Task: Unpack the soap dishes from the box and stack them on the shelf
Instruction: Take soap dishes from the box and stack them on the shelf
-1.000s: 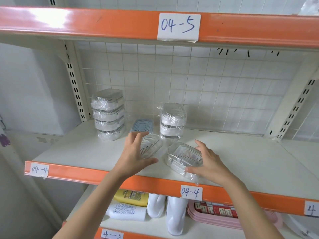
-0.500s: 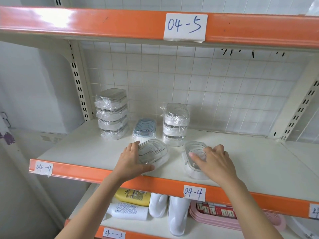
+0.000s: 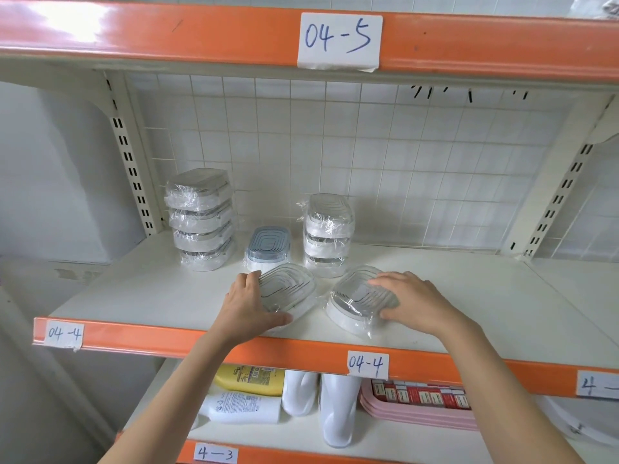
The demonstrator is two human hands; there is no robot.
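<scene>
On white shelf (image 3: 469, 296), each hand's fingers curled round a clear-lidded, plastic-wrapped soap dish, left hand (image 3: 246, 304), right hand (image 3: 413, 301).

Bright, sharp; glare top left

A stockroom with labelled racking.
Orange-edged shelf (image 3: 167, 343) tagged "04-4" label (image 3: 367, 365) below the hands; wrapped stock stacked (image 3: 201, 219) beyond them.

right soap dish (image 3: 360, 301) now flatter, rotated
</scene>
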